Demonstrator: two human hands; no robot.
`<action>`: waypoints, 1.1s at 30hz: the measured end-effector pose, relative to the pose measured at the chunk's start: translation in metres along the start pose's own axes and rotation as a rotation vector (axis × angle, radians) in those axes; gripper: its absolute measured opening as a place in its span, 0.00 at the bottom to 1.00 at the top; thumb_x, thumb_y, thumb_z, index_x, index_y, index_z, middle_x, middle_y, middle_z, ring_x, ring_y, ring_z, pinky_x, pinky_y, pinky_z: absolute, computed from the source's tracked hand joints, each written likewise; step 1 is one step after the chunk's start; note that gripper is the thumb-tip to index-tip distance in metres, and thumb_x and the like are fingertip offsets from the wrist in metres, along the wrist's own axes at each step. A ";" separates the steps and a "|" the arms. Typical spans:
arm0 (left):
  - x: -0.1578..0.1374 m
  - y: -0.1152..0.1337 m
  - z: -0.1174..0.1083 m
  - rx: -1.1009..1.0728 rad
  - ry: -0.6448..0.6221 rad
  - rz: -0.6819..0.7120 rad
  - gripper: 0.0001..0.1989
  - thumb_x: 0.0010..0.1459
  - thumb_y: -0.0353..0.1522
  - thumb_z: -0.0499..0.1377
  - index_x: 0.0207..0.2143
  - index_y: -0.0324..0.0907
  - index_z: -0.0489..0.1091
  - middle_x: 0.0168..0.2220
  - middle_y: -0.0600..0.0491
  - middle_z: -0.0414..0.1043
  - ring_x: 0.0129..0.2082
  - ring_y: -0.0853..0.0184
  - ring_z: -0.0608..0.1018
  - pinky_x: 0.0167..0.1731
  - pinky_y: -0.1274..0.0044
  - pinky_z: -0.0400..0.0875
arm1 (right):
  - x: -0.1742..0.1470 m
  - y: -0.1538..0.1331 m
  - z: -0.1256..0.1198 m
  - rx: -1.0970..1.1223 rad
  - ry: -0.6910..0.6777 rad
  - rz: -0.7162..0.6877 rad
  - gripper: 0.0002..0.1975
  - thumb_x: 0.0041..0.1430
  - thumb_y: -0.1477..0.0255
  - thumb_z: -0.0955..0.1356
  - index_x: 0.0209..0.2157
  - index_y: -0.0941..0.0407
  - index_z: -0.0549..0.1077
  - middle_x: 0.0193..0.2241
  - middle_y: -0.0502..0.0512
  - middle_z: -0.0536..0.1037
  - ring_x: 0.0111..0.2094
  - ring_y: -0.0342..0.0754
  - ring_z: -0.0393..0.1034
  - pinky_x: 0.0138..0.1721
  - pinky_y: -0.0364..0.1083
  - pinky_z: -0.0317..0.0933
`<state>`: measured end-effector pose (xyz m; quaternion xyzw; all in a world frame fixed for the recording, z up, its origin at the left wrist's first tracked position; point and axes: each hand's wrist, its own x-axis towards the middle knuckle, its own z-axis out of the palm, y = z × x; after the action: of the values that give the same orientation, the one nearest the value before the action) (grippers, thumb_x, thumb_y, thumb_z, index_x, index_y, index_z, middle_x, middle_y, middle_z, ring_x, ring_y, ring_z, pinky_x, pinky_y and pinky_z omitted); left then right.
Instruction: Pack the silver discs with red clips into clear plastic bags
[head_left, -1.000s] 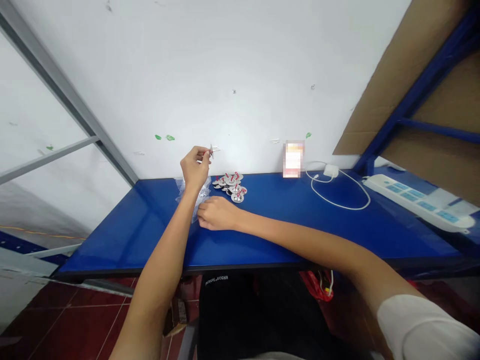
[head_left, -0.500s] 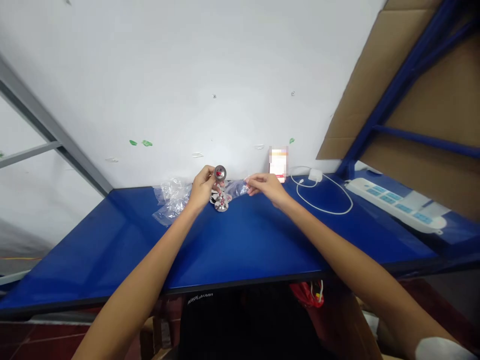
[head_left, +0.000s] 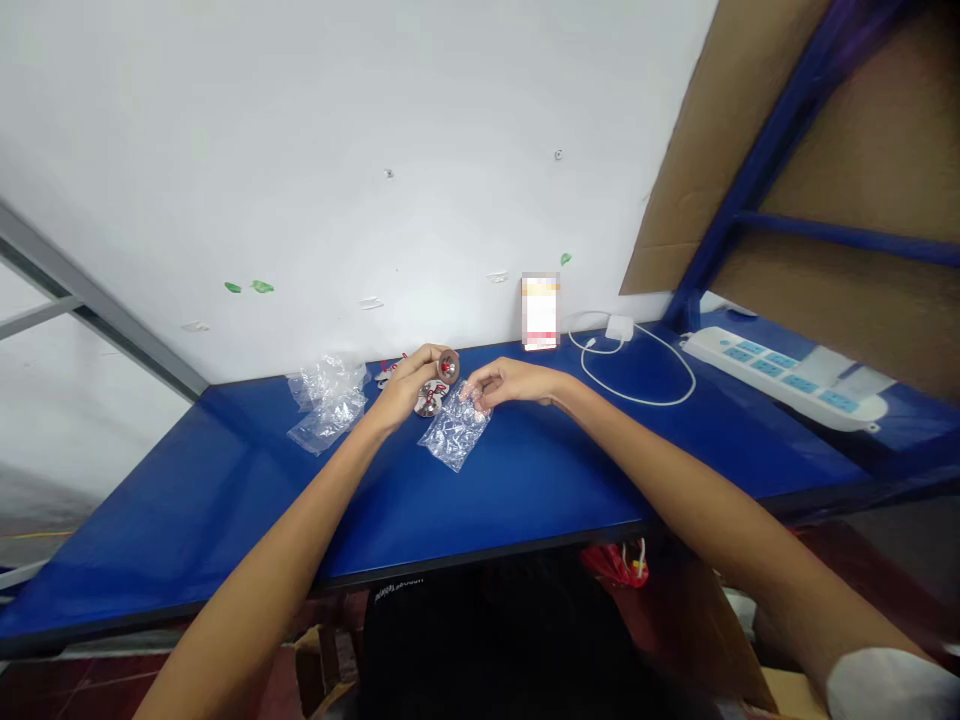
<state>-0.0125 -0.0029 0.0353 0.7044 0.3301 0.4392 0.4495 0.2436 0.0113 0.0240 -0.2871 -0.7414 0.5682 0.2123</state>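
My left hand (head_left: 411, 385) is closed round a small shiny metal disc with a red centre (head_left: 448, 367), which looks like a finger cymbal. Below it on the blue table lies another metal disc with red cord (head_left: 430, 399). More pieces with red cord (head_left: 388, 372) lie behind my left hand, partly hidden by it. My right hand (head_left: 495, 385) pinches the upper end of a clear plastic bag (head_left: 454, 432), whose lower part hangs down over the table, close beside the discs.
Crumpled clear plastic bags (head_left: 328, 405) lie left of my hands on the blue table (head_left: 225, 480). A lit phone (head_left: 541, 315) leans against the white wall. To the right are a white charger with cable (head_left: 620, 328) and a power strip (head_left: 787, 380).
My right hand has moved left and nearer my left hand, bringing the plastic bag in front of the discs. The disc in my left hand has turned and lowered slightly. The view has shifted.
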 end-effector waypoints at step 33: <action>-0.001 0.006 -0.001 0.230 -0.048 -0.006 0.20 0.62 0.47 0.71 0.48 0.41 0.83 0.44 0.44 0.86 0.44 0.55 0.86 0.49 0.64 0.80 | 0.004 -0.009 0.008 0.038 0.294 -0.070 0.25 0.49 0.78 0.81 0.51 0.55 0.82 0.41 0.55 0.85 0.41 0.50 0.82 0.49 0.51 0.77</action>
<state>-0.0130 -0.0055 0.0407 0.7606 0.3695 0.3803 0.3746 0.2335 0.0063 0.0309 -0.3371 -0.7012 0.5261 0.3434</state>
